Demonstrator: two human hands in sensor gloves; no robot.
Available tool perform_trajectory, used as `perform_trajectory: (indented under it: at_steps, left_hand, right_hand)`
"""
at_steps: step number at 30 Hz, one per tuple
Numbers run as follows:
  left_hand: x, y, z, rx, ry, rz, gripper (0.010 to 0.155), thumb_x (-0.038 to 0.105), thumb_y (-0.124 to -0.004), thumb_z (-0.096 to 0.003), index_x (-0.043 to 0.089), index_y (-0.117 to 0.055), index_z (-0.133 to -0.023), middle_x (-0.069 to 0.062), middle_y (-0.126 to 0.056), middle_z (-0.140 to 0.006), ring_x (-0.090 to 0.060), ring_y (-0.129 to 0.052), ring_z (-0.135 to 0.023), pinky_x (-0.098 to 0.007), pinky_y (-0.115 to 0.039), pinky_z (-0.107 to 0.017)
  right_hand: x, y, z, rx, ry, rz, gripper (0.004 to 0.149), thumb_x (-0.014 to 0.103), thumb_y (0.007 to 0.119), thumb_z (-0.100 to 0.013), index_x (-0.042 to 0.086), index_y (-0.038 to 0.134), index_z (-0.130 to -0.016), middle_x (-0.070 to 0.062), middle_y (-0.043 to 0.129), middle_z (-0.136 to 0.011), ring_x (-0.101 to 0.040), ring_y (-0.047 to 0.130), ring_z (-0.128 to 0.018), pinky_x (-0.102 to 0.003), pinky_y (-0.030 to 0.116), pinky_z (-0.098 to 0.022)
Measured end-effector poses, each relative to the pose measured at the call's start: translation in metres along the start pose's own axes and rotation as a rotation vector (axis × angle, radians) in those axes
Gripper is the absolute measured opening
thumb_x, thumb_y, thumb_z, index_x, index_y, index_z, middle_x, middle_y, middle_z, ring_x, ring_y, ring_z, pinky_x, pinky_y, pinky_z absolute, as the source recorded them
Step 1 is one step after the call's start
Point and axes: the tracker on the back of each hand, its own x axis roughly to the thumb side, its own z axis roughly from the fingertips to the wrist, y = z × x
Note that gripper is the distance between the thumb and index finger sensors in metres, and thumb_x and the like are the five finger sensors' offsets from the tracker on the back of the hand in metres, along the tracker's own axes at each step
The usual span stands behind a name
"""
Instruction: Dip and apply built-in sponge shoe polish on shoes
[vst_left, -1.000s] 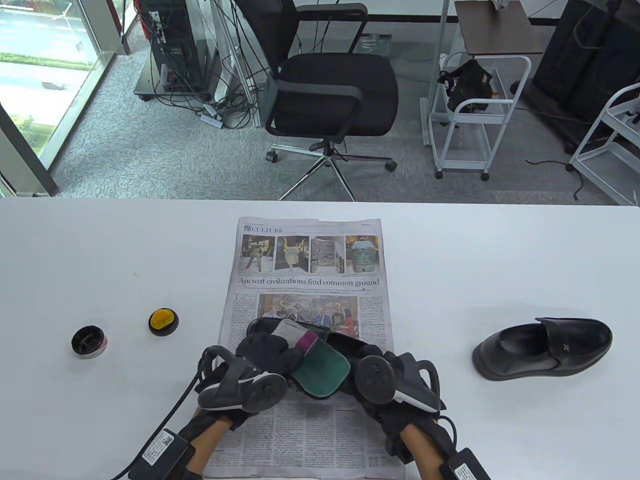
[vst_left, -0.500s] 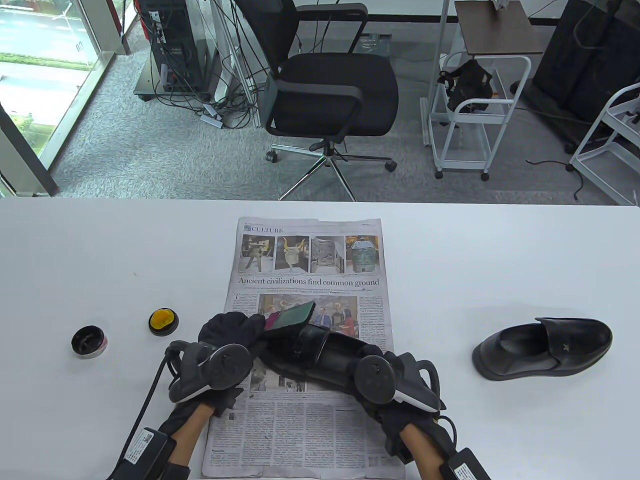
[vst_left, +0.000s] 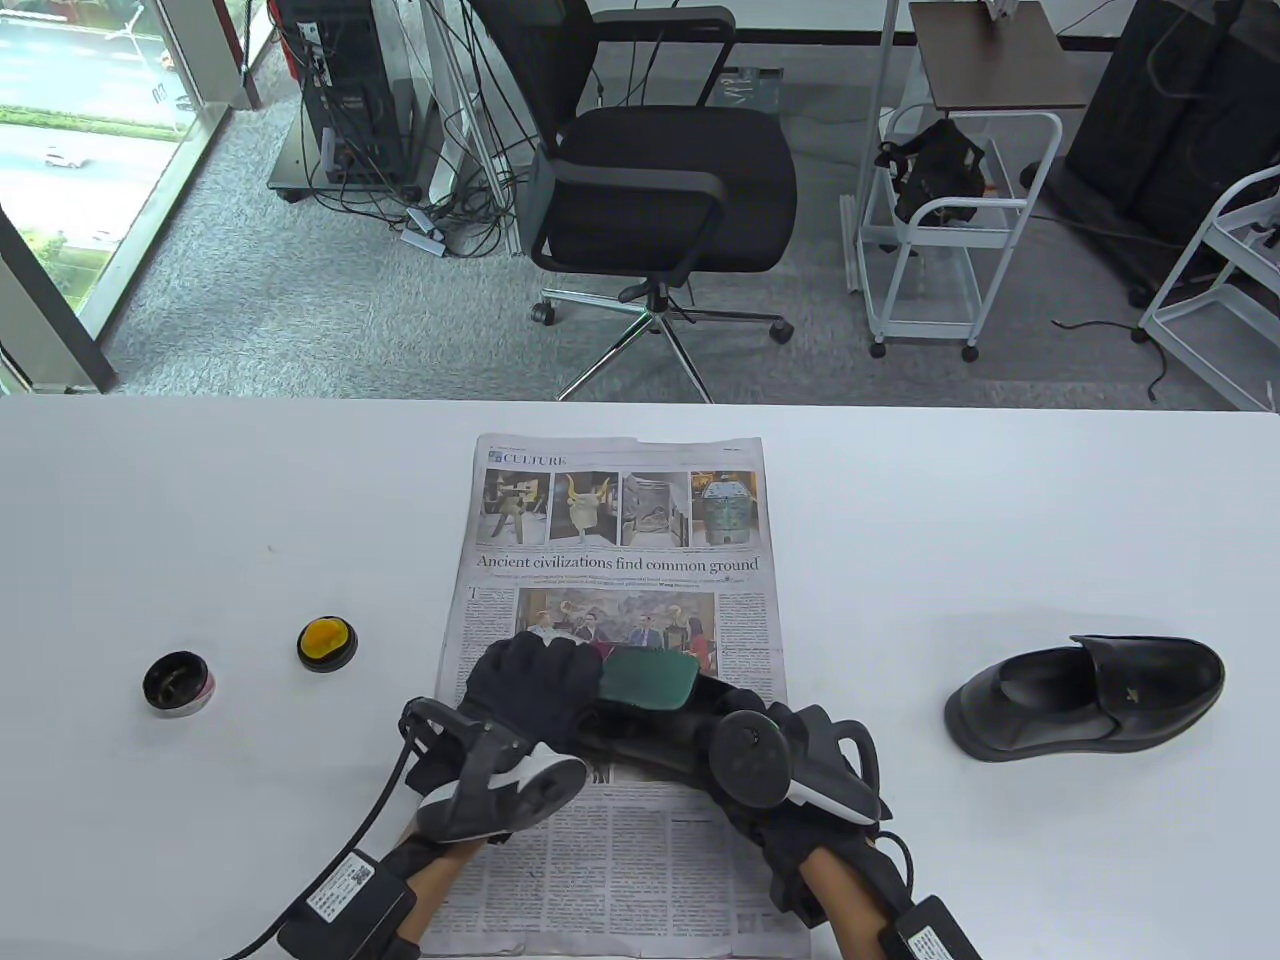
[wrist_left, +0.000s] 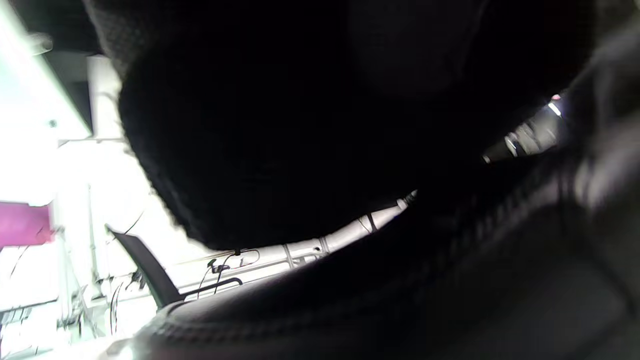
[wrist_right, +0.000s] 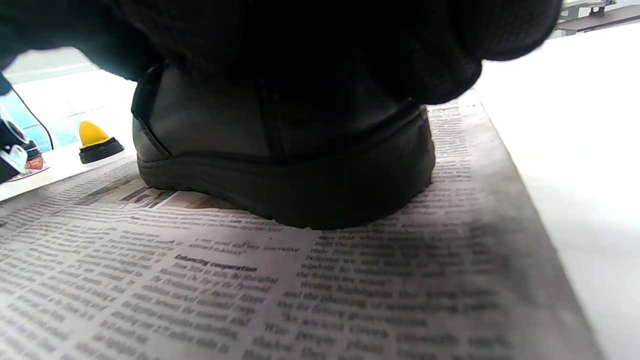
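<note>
The black shoe rests on the newspaper; right hand grasps its stiff heel, left hand presses a soft green cloth on the likely slick upper.

Black office chair on grey carpet beyond white table.

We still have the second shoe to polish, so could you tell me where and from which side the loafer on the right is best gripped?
Grip the loafer at its heel, coming from above. It stands upright on the table, apart from everything else, and its open collar faces up, so fingers could probably slip inside with the thumb outside. The heel end points toward the newspaper, nearest the hands.
</note>
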Motion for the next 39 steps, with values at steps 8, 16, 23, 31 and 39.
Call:
perform_trajectory:
  at_steps: [8,16,23,31,39]
  left_hand:
    - [-0.013,-0.022,0.0,-0.256,0.083,0.015,0.043,0.028,-0.081,-0.0545,0.027,-0.071,-0.097,-0.012,-0.078,-0.091,-0.039,-0.077,-0.081,-0.061,-0.065,-0.065]
    - [-0.068,-0.018,0.013,-0.318,0.324,0.059,0.044,0.032,-0.077,-0.0579,0.018,-0.076,-0.099,-0.011,-0.077,-0.083,-0.034,-0.076,-0.072,-0.06,-0.066,-0.062]
    - [-0.121,0.002,0.034,-0.336,0.541,0.428,0.043,0.039,-0.075,-0.059,0.02,-0.076,-0.098,-0.015,-0.091,-0.094,-0.04,-0.094,-0.075,-0.057,-0.08,-0.057]
    - [-0.148,0.027,0.055,-0.319,0.624,0.733,0.047,0.044,-0.074,-0.0591,0.015,-0.079,-0.096,-0.008,-0.101,-0.069,-0.029,-0.101,-0.055,-0.051,-0.086,-0.048]
    - [-0.165,0.011,0.095,-0.493,0.68,0.872,0.051,0.042,-0.074,-0.0587,0.003,-0.083,-0.089,-0.002,-0.112,-0.062,-0.025,-0.111,-0.046,-0.046,-0.094,-0.04]
  right_hand:
    - [0.0,0.0,0.0,0.001,-0.001,-0.001,0.038,0.037,0.074,-0.046,0.023,0.077,-0.082,-0.009,0.062,-0.095,-0.048,0.083,-0.066,-0.065,0.069,-0.055]
    - [-0.001,0.0,0.0,0.005,-0.001,-0.009,0.039,0.038,0.074,-0.046,0.023,0.077,-0.082,-0.009,0.062,-0.096,-0.048,0.082,-0.066,-0.065,0.069,-0.055]
    - [-0.001,-0.001,0.0,0.011,0.003,-0.012,0.039,0.038,0.073,-0.046,0.023,0.076,-0.082,-0.009,0.062,-0.096,-0.048,0.082,-0.067,-0.065,0.069,-0.055]
    - [-0.001,-0.001,0.0,0.013,0.005,-0.018,0.038,0.037,0.074,-0.046,0.023,0.077,-0.082,-0.009,0.062,-0.096,-0.049,0.082,-0.066,-0.065,0.069,-0.055]
    - [-0.001,-0.001,-0.001,0.013,0.002,-0.014,0.038,0.037,0.074,-0.046,0.023,0.077,-0.082,-0.009,0.062,-0.096,-0.049,0.082,-0.066,-0.065,0.069,-0.055]
